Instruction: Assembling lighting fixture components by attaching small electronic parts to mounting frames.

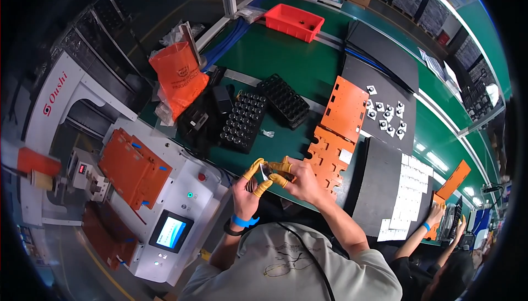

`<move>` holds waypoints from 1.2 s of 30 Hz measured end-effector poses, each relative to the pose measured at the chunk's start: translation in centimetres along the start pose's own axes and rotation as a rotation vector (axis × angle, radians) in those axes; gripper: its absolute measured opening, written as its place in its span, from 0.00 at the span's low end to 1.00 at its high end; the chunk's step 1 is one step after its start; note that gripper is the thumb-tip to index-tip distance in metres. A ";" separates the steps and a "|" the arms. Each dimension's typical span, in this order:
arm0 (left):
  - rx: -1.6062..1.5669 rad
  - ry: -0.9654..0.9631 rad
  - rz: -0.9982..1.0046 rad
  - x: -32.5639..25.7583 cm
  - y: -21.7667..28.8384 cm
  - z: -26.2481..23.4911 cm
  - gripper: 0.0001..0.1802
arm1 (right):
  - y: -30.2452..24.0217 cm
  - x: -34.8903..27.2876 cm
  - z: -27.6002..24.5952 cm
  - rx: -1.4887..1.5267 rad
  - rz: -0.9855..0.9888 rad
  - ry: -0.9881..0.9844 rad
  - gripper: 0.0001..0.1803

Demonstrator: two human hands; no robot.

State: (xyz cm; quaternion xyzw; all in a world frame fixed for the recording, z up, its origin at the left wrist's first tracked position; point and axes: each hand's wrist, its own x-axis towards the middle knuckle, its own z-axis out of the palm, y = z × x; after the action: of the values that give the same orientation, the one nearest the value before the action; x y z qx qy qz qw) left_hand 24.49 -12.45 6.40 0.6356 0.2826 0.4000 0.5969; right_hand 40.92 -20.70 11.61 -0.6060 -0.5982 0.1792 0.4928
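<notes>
My left hand (247,192) and my right hand (300,179) meet in front of my chest, both with yellow finger cots on their fingertips. Between them they pinch a small dark part with a pale, shiny face (265,170); the fingers cover much of it, so its exact kind is hard to make out. On the left wrist are a blue strap (244,222) and a dark band. Just beyond the hands lies a black tray (243,123) with rows of round, shiny pieces. An orange fixture plate with cutouts (324,157) is beside my right hand.
At left stands a white machine (190,235) with a screen and an orange plate (132,172). A second black tray (284,101), a red bin (291,21) and an orange bag (179,75) surround the bench. Small white-and-black pieces (388,112) dot a dark mat. A co-worker's hands (437,213) are at right.
</notes>
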 end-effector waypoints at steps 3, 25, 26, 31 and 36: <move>0.028 -0.017 -0.013 0.2 0.4 0.3 0.28 | 0.4 -0.2 -0.7 -0.028 0.003 -0.056 0.14; 0.146 -0.220 0.046 2.2 2.5 2.5 0.29 | -0.3 -2.6 -3.6 -0.277 0.027 0.009 0.09; 0.139 -0.221 0.097 2.3 2.6 2.7 0.29 | -0.8 -2.6 -3.8 -0.327 0.028 0.001 0.09; 0.140 -0.257 0.109 2.0 3.3 3.4 0.30 | -2.1 -3.0 -4.8 -0.358 0.020 0.025 0.10; 0.123 -0.268 0.149 1.7 3.6 4.2 0.30 | -2.9 -3.6 -5.8 -0.440 0.034 -0.007 0.09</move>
State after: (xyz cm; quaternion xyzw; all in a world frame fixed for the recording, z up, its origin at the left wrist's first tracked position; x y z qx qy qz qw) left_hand 28.53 -13.70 10.36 0.7378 0.1767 0.3365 0.5578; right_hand 43.22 -26.78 15.19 -0.7080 -0.6145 0.0549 0.3435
